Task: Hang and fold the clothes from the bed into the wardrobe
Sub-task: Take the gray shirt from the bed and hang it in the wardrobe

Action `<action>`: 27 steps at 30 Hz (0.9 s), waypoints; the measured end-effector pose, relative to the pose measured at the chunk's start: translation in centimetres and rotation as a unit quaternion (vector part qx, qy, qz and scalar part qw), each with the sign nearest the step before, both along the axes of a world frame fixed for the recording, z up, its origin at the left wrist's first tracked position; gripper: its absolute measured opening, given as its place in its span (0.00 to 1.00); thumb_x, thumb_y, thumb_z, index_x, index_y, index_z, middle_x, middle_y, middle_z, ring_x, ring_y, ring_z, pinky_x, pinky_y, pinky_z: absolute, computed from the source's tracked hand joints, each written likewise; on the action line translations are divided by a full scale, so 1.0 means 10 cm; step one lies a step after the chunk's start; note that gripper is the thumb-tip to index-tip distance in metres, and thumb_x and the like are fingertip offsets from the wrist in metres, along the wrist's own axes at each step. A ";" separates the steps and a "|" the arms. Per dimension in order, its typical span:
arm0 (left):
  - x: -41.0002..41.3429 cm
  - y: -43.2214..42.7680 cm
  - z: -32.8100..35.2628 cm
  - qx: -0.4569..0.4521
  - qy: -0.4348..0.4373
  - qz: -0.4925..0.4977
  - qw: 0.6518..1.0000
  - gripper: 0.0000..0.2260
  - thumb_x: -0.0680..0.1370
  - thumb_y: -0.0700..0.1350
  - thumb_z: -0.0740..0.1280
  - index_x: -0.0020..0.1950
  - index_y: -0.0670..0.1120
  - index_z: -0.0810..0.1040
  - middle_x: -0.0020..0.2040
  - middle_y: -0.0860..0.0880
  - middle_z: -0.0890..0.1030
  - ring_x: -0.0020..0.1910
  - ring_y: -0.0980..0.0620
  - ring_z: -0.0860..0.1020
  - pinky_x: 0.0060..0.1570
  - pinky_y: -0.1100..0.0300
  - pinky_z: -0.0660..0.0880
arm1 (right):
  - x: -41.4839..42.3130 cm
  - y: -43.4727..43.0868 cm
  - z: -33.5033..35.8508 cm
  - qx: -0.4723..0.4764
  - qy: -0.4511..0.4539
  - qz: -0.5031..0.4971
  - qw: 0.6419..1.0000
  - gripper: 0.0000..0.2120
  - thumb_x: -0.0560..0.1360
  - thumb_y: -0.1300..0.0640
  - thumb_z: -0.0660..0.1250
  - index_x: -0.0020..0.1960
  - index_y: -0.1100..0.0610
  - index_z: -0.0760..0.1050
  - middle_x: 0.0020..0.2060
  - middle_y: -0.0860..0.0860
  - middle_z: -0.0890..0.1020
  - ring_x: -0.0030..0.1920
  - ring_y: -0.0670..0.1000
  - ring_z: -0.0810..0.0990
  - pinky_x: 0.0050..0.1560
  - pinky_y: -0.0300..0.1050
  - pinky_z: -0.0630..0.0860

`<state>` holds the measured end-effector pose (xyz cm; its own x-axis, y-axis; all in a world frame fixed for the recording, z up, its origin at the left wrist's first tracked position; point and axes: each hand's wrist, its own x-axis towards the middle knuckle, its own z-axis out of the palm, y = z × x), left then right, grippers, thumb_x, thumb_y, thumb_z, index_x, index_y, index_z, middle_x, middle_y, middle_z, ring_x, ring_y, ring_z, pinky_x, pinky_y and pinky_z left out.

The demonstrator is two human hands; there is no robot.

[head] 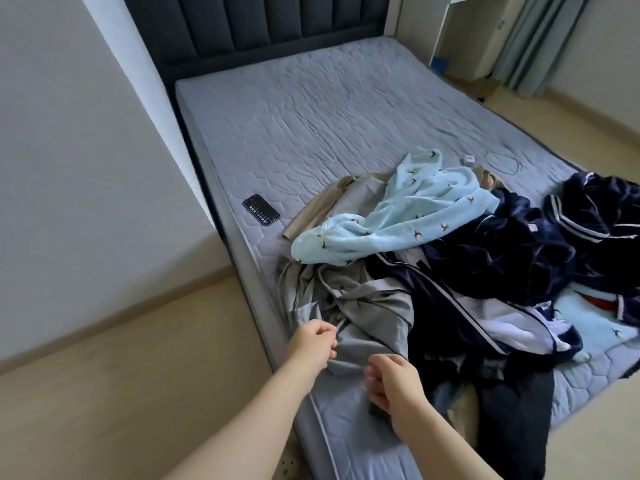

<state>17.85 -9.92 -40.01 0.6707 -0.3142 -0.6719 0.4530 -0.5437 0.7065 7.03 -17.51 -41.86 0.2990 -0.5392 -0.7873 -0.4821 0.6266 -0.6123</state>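
A pile of clothes lies on the near right part of the bed's grey quilted mattress (311, 116). A crumpled grey garment (367, 306) sits closest to me at the mattress edge. My left hand (313, 342) pinches its left edge with curled fingers. My right hand (394, 379) has its fingers curled at the hem, and a fold of cloth runs between the two hands. Behind it lie a light blue fleece piece (408, 216), a beige garment (322, 206), navy striped garments (502, 258) and dark trousers (512, 410) hanging over the bed's foot.
A black phone (260, 209) lies on the mattress left of the pile, near the edge. A thin cable (502, 164) lies beyond the clothes. The dark padded headboard (263, 22) stands at the far end. A white wall (86, 150) runs along the left, with wooden floor (138, 375) beside the bed.
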 end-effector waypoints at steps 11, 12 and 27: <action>0.12 -0.85 -1.26 0.088 0.031 0.114 0.989 0.08 0.76 0.39 0.59 0.46 0.47 0.77 0.33 0.50 0.76 0.30 0.53 0.72 0.28 0.64 0.67 | 0.13 -1.28 -0.95 -0.094 0.144 0.159 0.972 0.10 0.74 0.59 0.62 0.55 0.57 0.73 0.44 0.54 0.78 0.43 0.54 0.76 0.44 0.46 0.72; 0.11 -0.87 -1.39 0.105 0.034 0.120 0.987 0.08 0.76 0.39 0.60 0.49 0.47 0.77 0.36 0.49 0.77 0.32 0.52 0.73 0.31 0.63 0.67 | 0.15 -1.35 -1.06 -0.102 0.162 0.168 0.967 0.15 0.74 0.58 0.62 0.61 0.56 0.71 0.51 0.56 0.78 0.49 0.57 0.77 0.49 0.48 0.74; 0.33 -0.92 -2.89 0.193 0.110 0.180 0.958 0.42 0.73 0.40 0.70 0.76 0.55 0.45 0.70 0.43 0.64 0.56 0.40 0.75 0.54 0.50 0.76 | 0.60 -1.57 -2.43 -0.142 0.184 0.148 0.961 0.34 0.73 0.66 0.60 0.75 0.47 0.56 0.61 0.59 0.72 0.52 0.61 0.74 0.50 0.48 0.72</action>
